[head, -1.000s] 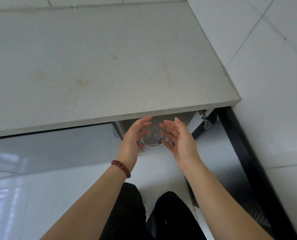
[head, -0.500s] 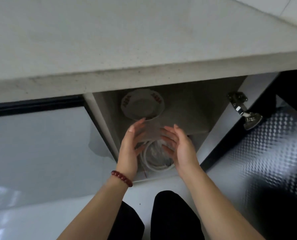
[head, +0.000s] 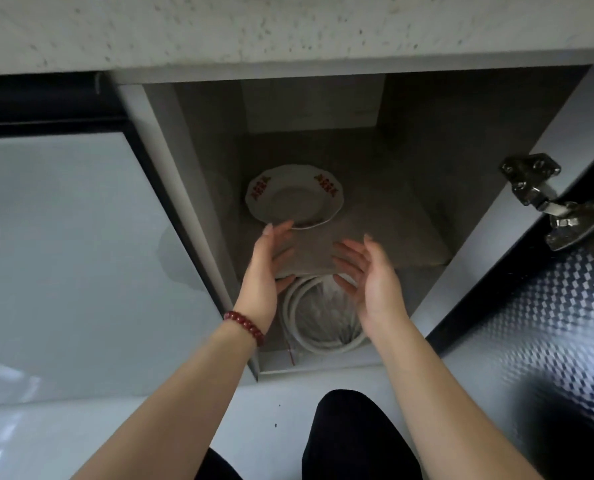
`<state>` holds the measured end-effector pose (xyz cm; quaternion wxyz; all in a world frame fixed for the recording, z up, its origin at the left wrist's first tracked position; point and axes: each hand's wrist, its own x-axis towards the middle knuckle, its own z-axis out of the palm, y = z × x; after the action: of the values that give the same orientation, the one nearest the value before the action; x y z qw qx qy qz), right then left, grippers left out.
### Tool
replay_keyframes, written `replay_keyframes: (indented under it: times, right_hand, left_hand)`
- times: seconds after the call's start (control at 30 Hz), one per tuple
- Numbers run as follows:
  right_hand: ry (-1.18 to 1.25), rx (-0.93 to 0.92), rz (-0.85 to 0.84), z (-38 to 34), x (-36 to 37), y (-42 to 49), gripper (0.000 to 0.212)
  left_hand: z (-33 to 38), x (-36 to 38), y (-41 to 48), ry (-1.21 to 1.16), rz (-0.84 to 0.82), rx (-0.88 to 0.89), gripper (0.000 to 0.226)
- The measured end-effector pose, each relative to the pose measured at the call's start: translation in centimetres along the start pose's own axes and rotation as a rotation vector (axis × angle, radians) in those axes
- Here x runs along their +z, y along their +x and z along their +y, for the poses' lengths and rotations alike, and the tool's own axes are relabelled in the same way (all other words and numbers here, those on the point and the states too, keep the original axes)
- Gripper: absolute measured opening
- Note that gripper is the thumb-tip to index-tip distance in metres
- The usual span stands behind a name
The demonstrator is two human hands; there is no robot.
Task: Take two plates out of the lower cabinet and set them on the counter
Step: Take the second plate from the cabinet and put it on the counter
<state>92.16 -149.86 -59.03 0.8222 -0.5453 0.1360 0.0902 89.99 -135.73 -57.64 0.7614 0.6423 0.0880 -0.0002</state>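
— Reaching into the open cabinet (head: pixel 461 140), both hands are spread and empty: left hand (head: pixel 266 268) and right hand (head: pixel 368 278), palms facing each other. What do they aim for?

— A white plate (head: pixel 293 195) with red rim marks, on the shelf (head: pixel 385 237), just beyond the left fingertips. Only one plate shows clearly; a second may lie beneath it — hard to tell.

— How would it handle?

— Likely stiff, glazed, slippery and breakable. Best gripped at opposite rims.

— Anything in the way?

— Below the shelf sits a coiled white hose (head: pixel 323 344). The counter (head: pixel 288 26) overhangs above, so lift out low. A hinge (head: pixel 548 199) juts at the shelf's right.
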Motion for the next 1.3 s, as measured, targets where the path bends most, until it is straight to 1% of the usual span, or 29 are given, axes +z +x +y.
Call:
replay_keyframes:
  times: [0.1,0.17,0.2,0.23,0.3,0.33,0.37,0.43,0.63,0.77,0.9,0.97,1.17,1.3]
  right_hand:
    - [0.005,0.026,0.006,-0.3,0.4,1.2,0.035]
    - [0.002,0.033,0.007,-0.4,0.5,1.7,0.034]
    - [-0.006,0.028,0.007,-0.5,0.4,1.8,0.034]
    - [-0.012,0.019,0.008,-0.5,0.1,1.7,0.034]
    - [-0.007,-0.008,0.016,-0.4,-0.7,1.5,0.035]
    - [-0.001,-0.020,0.023,-0.3,-1.3,1.3,0.035]
    - [0.003,-0.029,0.033,-0.2,-1.9,1.1,0.035]
    - [0.019,-0.035,0.055,0.1,-3.2,0.8,0.036]
    - [0.067,-0.052,0.053,0.8,-5.3,0.8,0.037]
    - [0.071,-0.068,0.043,1.3,-5.7,0.5,0.037]
    - [0.065,-0.063,0.045,1.6,-6.5,0.3,0.038]
    - [0.063,-0.069,0.047,1.5,-6.9,0.3,0.039]
    - [0.068,-0.075,0.062,1.6,-7.4,0.1,0.039]
    - [0.061,-0.061,0.057,1.9,-7.3,-0.2,0.039]
  left_hand:
    - [-0.6,0.0,1.0,-0.009,0.012,-0.023,0.048]
    - [-1.5,-0.1,1.4,0.056,0.010,-0.033,0.054]
    - [-1.9,-0.2,1.6,0.157,0.009,-0.012,0.061]
    - [-2.3,-0.4,1.8,0.324,0.000,0.047,0.066]
    - [-2.9,-0.7,2.2,0.777,-0.065,0.241,0.066]
    - [-3.2,-0.7,2.3,0.968,-0.099,0.319,0.065]
    - [-3.3,-0.6,2.4,1.092,-0.125,0.368,0.064]
    - [-3.7,-0.3,2.6,1.203,-0.148,0.404,0.064]
    - [-4.8,-0.1,4.7,1.519,-0.133,0.398,0.062]
    - [-4.8,0.5,6.4,1.593,-0.176,0.372,0.063]
    - [-4.6,1.3,7.7,1.568,-0.223,0.214,0.064]
    - [-4.6,1.7,8.0,1.579,-0.242,0.176,0.065]
    - [-4.3,2.2,7.6,1.521,-0.204,0.217,0.065]
    - [-4.3,2.4,7.1,1.476,-0.178,0.212,0.067]
